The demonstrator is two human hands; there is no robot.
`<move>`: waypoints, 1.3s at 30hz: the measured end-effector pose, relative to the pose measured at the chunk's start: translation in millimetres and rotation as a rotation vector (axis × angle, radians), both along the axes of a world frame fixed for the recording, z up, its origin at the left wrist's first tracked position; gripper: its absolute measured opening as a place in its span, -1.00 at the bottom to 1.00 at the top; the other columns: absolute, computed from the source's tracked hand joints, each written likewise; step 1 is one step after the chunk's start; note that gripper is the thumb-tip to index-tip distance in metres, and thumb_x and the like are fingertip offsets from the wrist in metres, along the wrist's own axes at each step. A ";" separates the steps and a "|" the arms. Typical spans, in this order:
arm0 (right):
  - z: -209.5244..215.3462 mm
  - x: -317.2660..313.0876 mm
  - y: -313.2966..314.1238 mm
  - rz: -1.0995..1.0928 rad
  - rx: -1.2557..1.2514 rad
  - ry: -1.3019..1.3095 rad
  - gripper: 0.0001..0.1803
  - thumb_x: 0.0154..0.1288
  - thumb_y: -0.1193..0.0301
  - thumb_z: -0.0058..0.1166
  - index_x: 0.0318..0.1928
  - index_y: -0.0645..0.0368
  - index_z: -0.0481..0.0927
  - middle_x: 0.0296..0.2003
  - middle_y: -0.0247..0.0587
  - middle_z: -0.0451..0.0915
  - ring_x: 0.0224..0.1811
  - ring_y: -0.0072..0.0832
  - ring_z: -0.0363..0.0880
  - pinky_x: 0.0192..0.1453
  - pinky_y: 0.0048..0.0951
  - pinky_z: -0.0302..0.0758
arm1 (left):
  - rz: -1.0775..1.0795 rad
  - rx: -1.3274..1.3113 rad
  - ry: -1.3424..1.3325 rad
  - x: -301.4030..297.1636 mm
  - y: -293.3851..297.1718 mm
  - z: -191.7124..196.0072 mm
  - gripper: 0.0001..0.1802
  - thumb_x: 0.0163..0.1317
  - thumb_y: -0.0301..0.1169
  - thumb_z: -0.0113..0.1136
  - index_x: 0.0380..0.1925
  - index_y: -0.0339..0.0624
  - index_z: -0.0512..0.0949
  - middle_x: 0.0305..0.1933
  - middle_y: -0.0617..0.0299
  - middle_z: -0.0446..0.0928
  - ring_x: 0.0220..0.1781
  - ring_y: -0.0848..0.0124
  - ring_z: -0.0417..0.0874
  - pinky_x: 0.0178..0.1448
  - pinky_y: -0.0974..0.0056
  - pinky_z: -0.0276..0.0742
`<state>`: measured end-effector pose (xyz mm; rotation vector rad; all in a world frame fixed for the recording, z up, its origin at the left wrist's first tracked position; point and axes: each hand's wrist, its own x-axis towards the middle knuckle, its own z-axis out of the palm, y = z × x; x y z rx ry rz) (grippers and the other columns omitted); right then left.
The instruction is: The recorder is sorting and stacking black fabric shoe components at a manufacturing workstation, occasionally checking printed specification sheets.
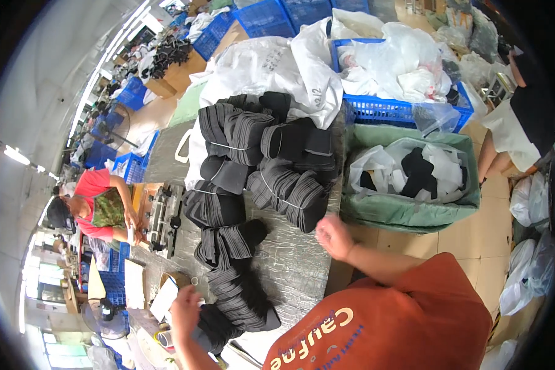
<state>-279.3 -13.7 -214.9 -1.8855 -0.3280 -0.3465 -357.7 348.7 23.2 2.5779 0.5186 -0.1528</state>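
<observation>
Banded bundles of dark fabric (259, 166) crowd the bench (290, 265). The left hand (185, 311) grips a stack (237, 296) at its near edge; the right hand (333, 236) hovers, loosely curled, at its right edge.

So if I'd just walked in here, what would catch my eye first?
Most likely the heap of tied bundles of dark grey fabric pieces covering the middle of the grey table. The person's left hand rests on a fanned stack at the near end, and the right hand is beside a bundle at the table's right edge. On the floor to the right stands a green sack holding white bags.
</observation>
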 end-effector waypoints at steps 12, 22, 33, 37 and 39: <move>-24.1 237.1 -112.5 -0.245 0.266 0.616 -0.86 0.14 0.44 0.05 -0.38 0.25 0.43 -0.58 -0.23 0.46 -0.65 -0.49 0.45 -0.62 -0.45 0.35 | 0.011 -0.185 0.176 -53.4 -177.0 -105.0 -0.62 0.10 -0.33 0.18 -0.09 -0.30 0.49 -0.38 -0.05 0.59 -0.35 0.18 0.64 -0.27 0.25 0.50; -115.7 182.5 -266.3 -0.864 -0.536 0.683 -0.53 0.01 0.36 0.15 -0.02 0.17 0.42 -0.16 0.00 0.52 -0.03 -0.18 0.45 0.01 -0.19 0.39 | 0.222 -0.153 0.382 -92.0 -210.5 -130.7 -0.58 0.12 -0.28 0.13 -0.06 -0.29 0.47 -0.31 -0.10 0.58 -0.23 0.03 0.60 -0.16 0.15 0.48; 87.5 152.0 -94.6 0.359 -0.107 -0.245 -0.37 -0.22 0.32 0.35 -0.04 0.13 0.42 -0.04 -0.09 0.38 0.03 -0.14 0.35 0.13 -0.24 0.28 | -0.062 -0.161 0.303 -48.5 -216.8 -145.9 -0.60 0.10 -0.27 0.16 -0.11 -0.28 0.49 -0.34 -0.10 0.56 -0.24 -0.01 0.58 -0.17 0.10 0.47; 121.8 139.7 -45.3 0.558 -0.504 -0.324 -0.08 -0.35 0.23 0.42 0.16 -0.04 0.29 0.25 -0.15 0.12 0.28 -0.10 0.08 0.27 -0.09 0.11 | -0.080 -0.220 -0.176 29.5 -222.2 -144.0 -0.76 0.11 -0.36 0.15 -0.31 -0.32 0.54 -0.33 -0.14 0.54 -0.27 -0.01 0.57 -0.23 0.12 0.48; 114.0 139.9 -34.6 0.572 -0.605 -0.349 -0.08 -0.35 0.24 0.42 0.16 -0.03 0.29 0.26 -0.19 0.10 0.30 -0.11 0.05 0.27 -0.08 0.12 | -0.025 -0.182 -0.413 82.7 -233.3 -134.0 -0.81 0.09 -0.43 0.17 -0.32 -0.33 0.52 -0.39 -0.08 0.52 -0.35 0.05 0.57 -0.26 0.16 0.48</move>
